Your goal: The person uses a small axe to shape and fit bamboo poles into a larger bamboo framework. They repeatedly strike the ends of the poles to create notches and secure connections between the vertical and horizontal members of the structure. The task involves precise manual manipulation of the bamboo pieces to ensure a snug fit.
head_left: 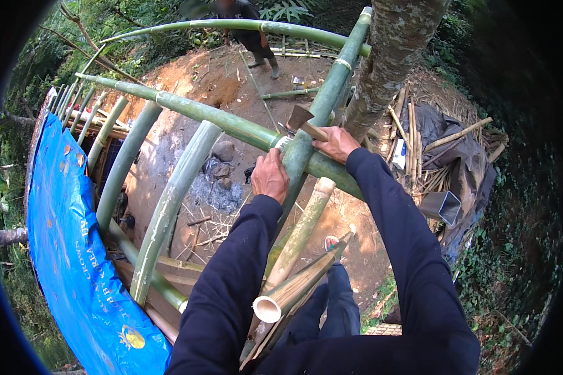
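Two green bamboo poles cross in front of me: a long pole (216, 117) slanting down from the far left, and a thicker pole (331, 87) rising to the far right. My left hand (270, 177) is closed, with bent fingers pressed on the long pole just left of the crossing. Beside its fingertips is a pale, jagged patch on the bamboo. In my right hand (338, 144) is the wooden handle of a hatchet-like tool (299, 117); its dark, flat head sits over the thicker pole. Part of the handle is hidden by my fingers.
Upright bamboo posts (175, 203) and a blue tarp (84, 256) stand at left. A tree trunk (388, 59) rises beside the crossing. Below me is a cut bamboo end (268, 309). Ash (213, 187) lies on the ground. Another person (250, 37) stands at the far side.
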`<state>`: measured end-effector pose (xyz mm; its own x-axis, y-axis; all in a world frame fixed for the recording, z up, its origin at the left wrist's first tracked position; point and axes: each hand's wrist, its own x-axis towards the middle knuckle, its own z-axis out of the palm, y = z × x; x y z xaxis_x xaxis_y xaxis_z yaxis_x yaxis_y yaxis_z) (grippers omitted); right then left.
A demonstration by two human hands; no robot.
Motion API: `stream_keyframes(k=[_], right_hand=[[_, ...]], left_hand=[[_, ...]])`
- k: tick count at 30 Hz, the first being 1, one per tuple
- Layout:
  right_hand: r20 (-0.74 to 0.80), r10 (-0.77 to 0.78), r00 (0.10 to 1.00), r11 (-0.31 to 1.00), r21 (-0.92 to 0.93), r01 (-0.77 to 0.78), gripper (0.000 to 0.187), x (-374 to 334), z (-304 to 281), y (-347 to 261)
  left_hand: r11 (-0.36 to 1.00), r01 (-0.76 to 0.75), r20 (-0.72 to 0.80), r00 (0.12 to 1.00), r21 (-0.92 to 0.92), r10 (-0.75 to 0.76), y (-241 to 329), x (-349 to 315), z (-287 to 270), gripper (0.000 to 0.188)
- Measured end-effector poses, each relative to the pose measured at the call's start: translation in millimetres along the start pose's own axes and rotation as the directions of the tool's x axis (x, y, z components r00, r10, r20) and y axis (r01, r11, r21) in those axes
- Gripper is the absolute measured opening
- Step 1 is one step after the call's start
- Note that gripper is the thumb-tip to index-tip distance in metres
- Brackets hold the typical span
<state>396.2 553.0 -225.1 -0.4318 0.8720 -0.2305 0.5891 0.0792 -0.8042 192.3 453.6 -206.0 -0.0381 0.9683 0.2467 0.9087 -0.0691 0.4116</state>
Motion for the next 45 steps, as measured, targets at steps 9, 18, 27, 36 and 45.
stream_keyframes(k=[9,18,27,36,45], right_hand=[[0.021,0.058,0.998,0.998,0.034,-0.059,0.051,6,7,12],[0.018,0.023,1.000,0.995,0.097,-0.025,0.045,4,7,11],[0.028,0.072,0.997,0.994,0.086,-0.074,0.051,2,4,-1],[0.008,0.098,0.995,0.995,0.012,-0.098,0.054,1,7,5],[0.000,0.080,0.997,0.997,0.003,-0.080,0.055,-3,8,2]], left_hand=[[0.966,0.181,-0.042,0.980,-0.187,-0.192,-2,2,-3,0.012],[0.938,0.109,-0.107,0.983,-0.328,-0.152,-9,33,10,0.018],[0.745,0.230,0.017,0.959,-0.626,-0.282,-8,26,37,0.018],[0.762,0.323,0.139,0.944,-0.561,-0.298,15,32,23,0.013],[0.633,0.279,0.121,0.952,-0.722,-0.282,-2,29,40,0.010]])
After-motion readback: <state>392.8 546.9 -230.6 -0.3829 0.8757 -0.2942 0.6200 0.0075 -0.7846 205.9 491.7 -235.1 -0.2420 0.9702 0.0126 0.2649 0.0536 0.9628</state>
